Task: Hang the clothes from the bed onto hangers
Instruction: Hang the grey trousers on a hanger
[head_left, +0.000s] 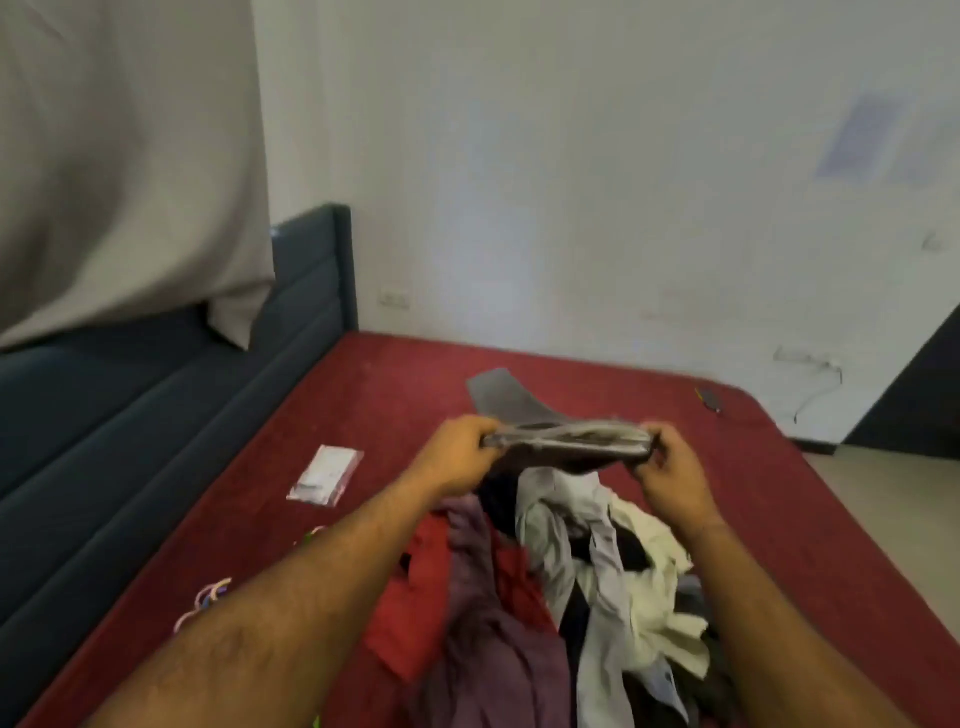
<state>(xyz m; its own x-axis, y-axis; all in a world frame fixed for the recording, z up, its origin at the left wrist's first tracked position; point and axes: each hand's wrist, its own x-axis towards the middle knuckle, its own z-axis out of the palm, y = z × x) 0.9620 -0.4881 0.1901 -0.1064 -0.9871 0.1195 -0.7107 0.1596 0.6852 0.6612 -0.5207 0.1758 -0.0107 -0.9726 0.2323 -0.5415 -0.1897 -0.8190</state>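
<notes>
A grey garment (566, 439) is stretched between my two hands above the red bed (395, 395). My left hand (457, 457) grips its left end, and my right hand (670, 467) pinches its right end. A grey flap of the garment sticks up behind, toward the wall. Below my hands lies a pile of clothes (545, 597): red, purple, white, cream and black pieces tangled together. Coloured hangers (208, 597) lie at the bed's left side, partly hidden by my left forearm.
A small plastic packet (326, 475) lies on the bed to the left of my hands. A dark blue headboard (291, 332) runs along the left, with a white pillow (234, 317) against it. A small dark object (709, 399) lies near the far right corner.
</notes>
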